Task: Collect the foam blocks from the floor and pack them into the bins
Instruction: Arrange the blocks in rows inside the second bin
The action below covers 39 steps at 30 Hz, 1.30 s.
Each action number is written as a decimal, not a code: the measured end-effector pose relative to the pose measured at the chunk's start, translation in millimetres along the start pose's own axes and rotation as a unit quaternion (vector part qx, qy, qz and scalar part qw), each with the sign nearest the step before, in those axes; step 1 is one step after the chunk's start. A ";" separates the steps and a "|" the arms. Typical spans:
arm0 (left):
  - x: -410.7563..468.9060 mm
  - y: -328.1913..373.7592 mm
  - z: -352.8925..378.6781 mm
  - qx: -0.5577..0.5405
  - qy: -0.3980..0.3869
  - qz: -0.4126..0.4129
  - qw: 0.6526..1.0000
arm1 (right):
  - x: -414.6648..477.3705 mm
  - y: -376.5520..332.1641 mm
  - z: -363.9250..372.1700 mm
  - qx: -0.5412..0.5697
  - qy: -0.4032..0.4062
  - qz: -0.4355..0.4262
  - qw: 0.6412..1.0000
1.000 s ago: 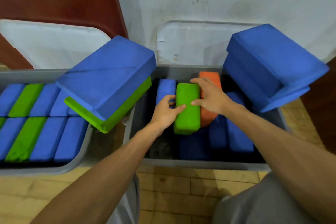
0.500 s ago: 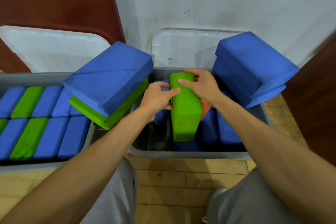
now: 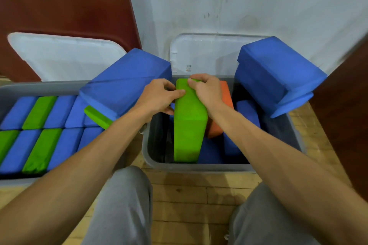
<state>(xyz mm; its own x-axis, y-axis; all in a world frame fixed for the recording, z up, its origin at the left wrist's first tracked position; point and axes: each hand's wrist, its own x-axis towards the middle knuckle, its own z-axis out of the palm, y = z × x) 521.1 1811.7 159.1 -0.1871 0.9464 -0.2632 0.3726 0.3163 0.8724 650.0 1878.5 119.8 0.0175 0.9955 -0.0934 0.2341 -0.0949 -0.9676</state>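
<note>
A green foam block [image 3: 188,125] stands on edge inside the right grey bin [image 3: 199,167]. My left hand [image 3: 157,98] grips its upper left side and my right hand [image 3: 206,90] curls over its top far end. An orange block [image 3: 221,111] leans just right of it, partly hidden by my right forearm. Blue blocks [image 3: 246,111] lie in the bin's bottom and right side. The left grey bin [image 3: 39,85] holds packed rows of blue and green blocks [image 3: 39,125].
A blue block on a green one [image 3: 125,83] rests across the rims between the two bins. Two stacked blue blocks [image 3: 276,74] sit on the right bin's far right corner. White lids [image 3: 65,57] lean behind the bins. A dark red panel [image 3: 342,121] stands at right.
The green block has been raised from lying low beside the orange one to standing on edge nearer the bin's front. Both hands moved up with it; the view shifted closer.
</note>
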 end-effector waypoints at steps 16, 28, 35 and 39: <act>7.7 -97.4 22.2 0.096 -0.041 -0.087 0.991 | -2.7 55.3 -15.5 -0.158 -0.334 0.164 0.915; 10.8 -135.3 45.2 0.225 -0.002 -0.017 0.974 | -1.4 85.7 6.2 -0.469 -0.359 -0.009 0.807; 30.1 -115.5 52.3 0.369 -0.044 0.098 0.923 | 23.5 52.4 -37.8 -0.476 -0.138 -0.152 0.855; 43.0 -102.4 62.7 0.310 -0.053 0.098 0.944 | 29.9 64.5 -60.5 -0.576 -0.033 -0.065 0.814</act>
<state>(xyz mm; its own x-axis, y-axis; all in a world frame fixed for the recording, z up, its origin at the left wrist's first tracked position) 531.9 1824.1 32.6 0.0202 0.9818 -0.1888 0.8572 0.0802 0.5088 724.5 1902.4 68.9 -0.1232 0.9907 -0.0570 0.9870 0.1164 -0.1109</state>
